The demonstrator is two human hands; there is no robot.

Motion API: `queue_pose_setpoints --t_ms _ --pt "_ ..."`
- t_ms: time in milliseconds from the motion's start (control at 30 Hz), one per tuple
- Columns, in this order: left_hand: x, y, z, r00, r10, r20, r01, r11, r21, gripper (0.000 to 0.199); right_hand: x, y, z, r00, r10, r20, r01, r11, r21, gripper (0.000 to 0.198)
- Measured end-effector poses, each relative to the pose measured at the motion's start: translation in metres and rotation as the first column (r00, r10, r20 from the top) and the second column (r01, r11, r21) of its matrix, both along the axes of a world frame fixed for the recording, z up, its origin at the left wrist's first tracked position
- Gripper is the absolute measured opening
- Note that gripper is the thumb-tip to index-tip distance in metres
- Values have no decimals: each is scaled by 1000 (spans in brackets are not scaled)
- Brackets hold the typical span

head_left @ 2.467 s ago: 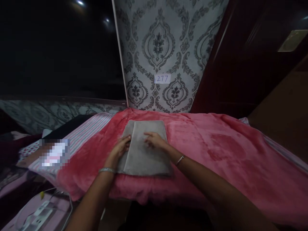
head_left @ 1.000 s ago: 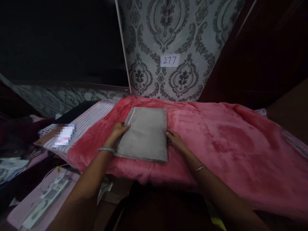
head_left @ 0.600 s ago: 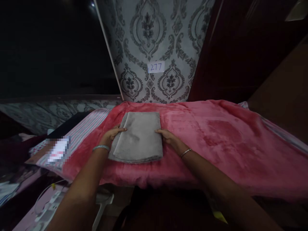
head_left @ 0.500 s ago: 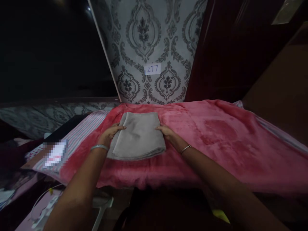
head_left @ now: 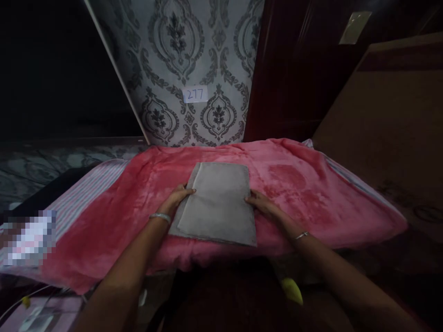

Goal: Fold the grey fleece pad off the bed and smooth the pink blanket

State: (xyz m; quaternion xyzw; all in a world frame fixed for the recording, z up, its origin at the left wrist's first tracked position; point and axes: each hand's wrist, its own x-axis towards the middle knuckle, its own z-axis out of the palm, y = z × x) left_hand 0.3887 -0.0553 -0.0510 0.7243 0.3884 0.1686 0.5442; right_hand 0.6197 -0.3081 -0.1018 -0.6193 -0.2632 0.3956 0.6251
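Note:
Between my hands is a folded grey cloth (head_left: 218,203), flat and roughly rectangular, with layered edges showing at its left and bottom. My left hand (head_left: 180,193) grips its left edge, thumb on top and fingers underneath. On the opposite edge my right hand (head_left: 261,202) holds it the same way. The fingers below the cloth are mostly hidden. Beneath it spreads a pink-red plush blanket (head_left: 294,221); whether the cloth rests on it or is held just above, I cannot tell.
Striped fabric (head_left: 93,184) shows at the blanket's left side. Behind stands a patterned wall (head_left: 218,55) with a paper label (head_left: 195,94) reading 277. A large dark screen (head_left: 51,69) is at left, a brown cardboard panel (head_left: 391,120) at right. Something yellow (head_left: 292,290) lies below the front edge.
Both hands have moved the grey cloth to the right across the blanket, and it now looks flatter and straighter. My view has turned to the right.

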Motion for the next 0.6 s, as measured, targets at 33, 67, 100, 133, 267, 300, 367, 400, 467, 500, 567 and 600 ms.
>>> queue_pose_setpoints --t_ms 33,67,100,133,267,300,367,400,467,500,567,600 --pt "3 -1 -4 998 29 -54 -25 996 83 50 6 -4 -8 999 0 37 2 999 -40 48" --pt "4 -1 -5 994 67 -88 -53 986 158 50 14 -7 -13 994 -17 110 25 997 -69 48" --pt "6 -3 -4 989 104 -107 -77 971 228 52 23 -7 -14 974 -50 221 69 994 -80 45" --pt "7 -6 -1 986 128 -109 -90 950 300 55 31 -5 -13 929 -87 359 119 991 -68 42" --pt "19 -41 6 994 -56 -93 102 776 622 56 48 31 6 580 -97 809 64 995 74 42" --pt "23 -53 5 981 -153 -120 194 719 667 56 46 46 12 506 -44 861 -14 998 60 47" --pt "29 -73 -3 936 -289 -201 345 638 688 62 38 80 20 384 87 919 -143 989 -34 56" --pt "32 -79 -8 917 -313 -249 395 613 684 66 34 98 24 331 153 931 -182 979 -96 59" --pt "33 -84 -19 898 -296 -326 440 599 669 73 25 132 29 242 265 933 -223 951 -213 62" --pt "32 -82 -25 893 -276 -355 449 597 665 75 21 146 31 205 309 929 -235 937 -260 62" --pt "28 -77 -36 887 -240 -393 456 581 674 79 17 171 31 145 384 912 -252 906 -341 62" --pt "26 -74 -41 886 -226 -404 457 566 686 79 16 180 30 124 416 901 -254 891 -376 62"
